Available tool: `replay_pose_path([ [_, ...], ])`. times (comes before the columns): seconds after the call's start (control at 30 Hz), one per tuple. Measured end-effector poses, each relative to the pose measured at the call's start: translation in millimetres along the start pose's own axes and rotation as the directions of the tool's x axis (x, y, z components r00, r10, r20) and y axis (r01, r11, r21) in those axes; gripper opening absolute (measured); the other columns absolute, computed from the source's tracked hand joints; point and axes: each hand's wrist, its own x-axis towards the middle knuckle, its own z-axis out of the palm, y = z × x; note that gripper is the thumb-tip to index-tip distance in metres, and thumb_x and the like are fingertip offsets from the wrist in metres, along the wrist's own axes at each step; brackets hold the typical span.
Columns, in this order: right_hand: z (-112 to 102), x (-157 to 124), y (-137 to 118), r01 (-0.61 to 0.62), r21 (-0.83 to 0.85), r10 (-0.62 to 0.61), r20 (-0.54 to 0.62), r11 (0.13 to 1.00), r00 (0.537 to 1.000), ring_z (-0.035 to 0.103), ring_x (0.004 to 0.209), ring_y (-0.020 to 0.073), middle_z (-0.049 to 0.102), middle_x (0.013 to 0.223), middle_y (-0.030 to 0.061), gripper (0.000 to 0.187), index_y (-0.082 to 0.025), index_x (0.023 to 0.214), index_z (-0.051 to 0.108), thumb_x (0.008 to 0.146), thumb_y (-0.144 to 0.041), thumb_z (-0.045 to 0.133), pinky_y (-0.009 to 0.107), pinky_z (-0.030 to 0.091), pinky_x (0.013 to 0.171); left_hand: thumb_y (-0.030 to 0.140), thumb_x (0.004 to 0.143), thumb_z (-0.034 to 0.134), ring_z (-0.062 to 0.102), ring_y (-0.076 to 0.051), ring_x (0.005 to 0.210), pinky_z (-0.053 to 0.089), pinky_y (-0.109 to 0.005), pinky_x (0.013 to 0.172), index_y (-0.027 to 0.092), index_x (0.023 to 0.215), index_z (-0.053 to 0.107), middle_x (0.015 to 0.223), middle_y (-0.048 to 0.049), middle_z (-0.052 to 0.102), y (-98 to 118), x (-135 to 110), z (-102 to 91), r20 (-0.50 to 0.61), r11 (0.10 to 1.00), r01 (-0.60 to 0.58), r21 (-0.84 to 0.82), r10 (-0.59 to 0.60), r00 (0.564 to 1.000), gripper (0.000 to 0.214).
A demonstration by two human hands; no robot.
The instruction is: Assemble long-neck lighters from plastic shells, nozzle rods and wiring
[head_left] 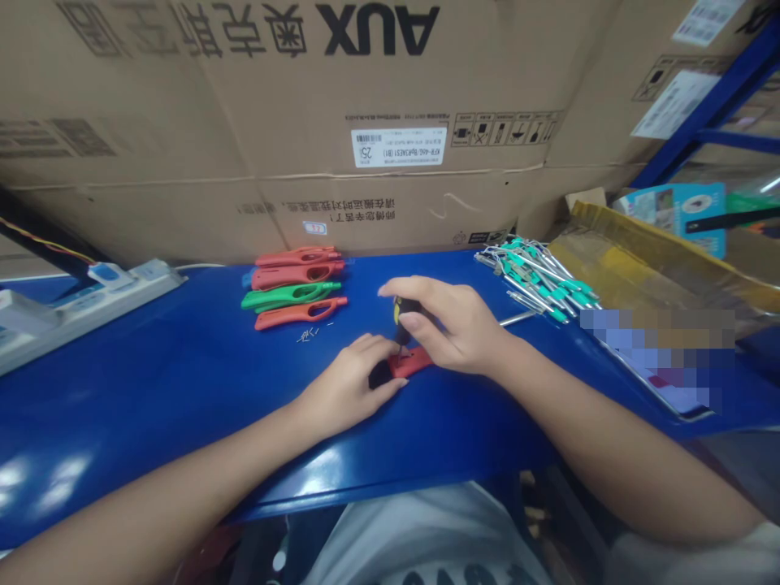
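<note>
My left hand (350,382) lies curled over a red plastic handle piece (409,362) and presses it down on the blue table (183,366). My right hand (454,325) grips a small screwdriver (402,317) with a black and yellow handle. The screwdriver stands nearly upright, its tip on the red piece. Part of the red piece is hidden under my left fingers.
A stack of red and green plastic handle pieces (296,288) lies behind my hands, with small loose screws (308,333) in front of it. A pile of metal rods with teal tips (539,280) sits at right. A white power strip (73,301) lies at left. Cardboard boxes (366,122) stand behind.
</note>
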Motion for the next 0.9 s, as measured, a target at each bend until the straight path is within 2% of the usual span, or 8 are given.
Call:
replay_pose_path([
  [0.1, 0, 0, -3, -0.133, 0.141, 0.127, 0.047, 0.981, 0.991, 0.068, 0.083, 0.0122, 0.069, 0.106, 0.0051, 0.031, -0.02, 0.132, 0.052, 0.103, -0.023, 0.043, 0.026, 0.054, 0.08, 0.022, 0.088, 0.066, 0.063, -0.023, 0.096, 0.053, -0.039, 0.088, 0.02, 0.111, 0.059, 0.106, -0.0059, 0.068, 0, -2, -6.1, 0.008, 0.999, 0.001, 0.042, -0.001, 1.0, 0.024],
  [0.23, -11, 4, 2, -0.254, 0.3, 0.294, -0.097, 0.92, 0.951, 0.067, 0.072, 0.0107, 0.068, 0.103, 0.0029, 0.026, -0.022, 0.124, 0.055, 0.101, -0.032, 0.052, 0.024, 0.056, 0.067, 0.017, 0.083, 0.063, 0.06, -0.026, 0.111, 0.051, -0.042, 0.097, 0.021, 0.131, 0.049, 0.122, -0.0082, 0.065, -1, -5, -21.3, 0.066, 0.989, 0.039, 0.145, -0.049, 0.997, 0.05],
  [0.33, -29, 6, 15, -0.325, 0.308, 0.391, -0.182, 0.894, 0.902, 0.066, 0.067, 0.0121, 0.068, 0.093, 0.0012, 0.027, -0.025, 0.123, 0.054, 0.1, -0.04, 0.053, 0.024, 0.055, 0.061, 0.023, 0.085, 0.064, 0.059, -0.029, 0.114, 0.05, -0.046, 0.099, 0.023, 0.135, 0.049, 0.127, -0.009, 0.063, 1, -4, -30.0, 0.115, 0.965, 0.083, 0.248, -0.115, 0.987, 0.052],
  [0.5, -57, -9, 44, -0.408, 0.068, 0.413, -0.214, 0.91, 0.885, 0.061, 0.055, 0.0119, 0.069, 0.086, 0.0002, 0.027, -0.025, 0.121, 0.056, 0.098, -0.039, 0.056, 0.026, 0.051, 0.055, 0.037, 0.091, 0.064, 0.057, -0.03, 0.119, 0.048, -0.048, 0.105, 0.023, 0.138, 0.05, 0.132, -0.0102, 0.059, 0, -3, -25.4, 0.134, 0.964, 0.077, 0.255, -0.114, 0.984, 0.051],
  [0.6, -64, -25, 60, -0.438, -0.143, 0.397, -0.247, 0.887, 0.884, 0.063, 0.056, 0.0149, 0.07, 0.083, 0.0012, 0.025, -0.024, 0.119, 0.058, 0.097, -0.036, 0.054, 0.029, 0.052, 0.058, 0.029, 0.098, 0.055, 0.058, -0.027, 0.114, 0.049, -0.045, 0.103, 0.02, 0.137, 0.053, 0.127, -0.0111, 0.06, -4, -2, -19.0, 0.139, 0.971, 0.038, 0.236, -0.072, 0.988, 0.04],
  [0.7, -66, -37, 72, -0.408, -0.398, 0.317, -0.277, 0.821, 0.907, 0.067, 0.068, 0.0201, 0.071, 0.087, 0.0049, 0.023, -0.022, 0.114, 0.06, 0.095, -0.033, 0.053, 0.034, 0.053, 0.069, 0.023, 0.1, 0.05, 0.058, -0.025, 0.11, 0.05, -0.043, 0.1, 0.018, 0.133, 0.058, 0.123, -0.0118, 0.061, -9, 0, -17.0, 0.132, 0.975, 0.009, 0.224, -0.04, 0.99, 0.034],
  [0.8, -70, -42, 81, -0.383, -0.509, 0.314, -0.219, 0.771, 0.924, 0.068, 0.081, 0.0235, 0.071, 0.097, 0.0084, 0.023, -0.02, 0.114, 0.06, 0.095, -0.031, 0.053, 0.035, 0.051, 0.076, 0.022, 0.1, 0.052, 0.058, -0.025, 0.107, 0.051, -0.043, 0.099, 0.016, 0.132, 0.059, 0.12, -0.0119, 0.061, -11, 1, -19.2, 0.137, 0.973, 0.02, 0.231, -0.053, 0.989, 0.034],
  [0.9, -77, -44, 86, -0.339, -0.515, 0.352, -0.075, 0.787, 0.933, 0.066, 0.093, 0.0252, 0.069, 0.103, 0.0095, 0.018, -0.02, 0.106, 0.061, 0.094, -0.03, 0.053, 0.036, 0.05, 0.083, 0.022, 0.098, 0.056, 0.06, -0.024, 0.106, 0.052, -0.04, 0.098, 0.016, 0.131, 0.06, 0.118, -0.0113, 0.061, -12, 1, -22.7, 0.146, 0.97, 0.041, 0.24, -0.078, 0.986, 0.034],
])
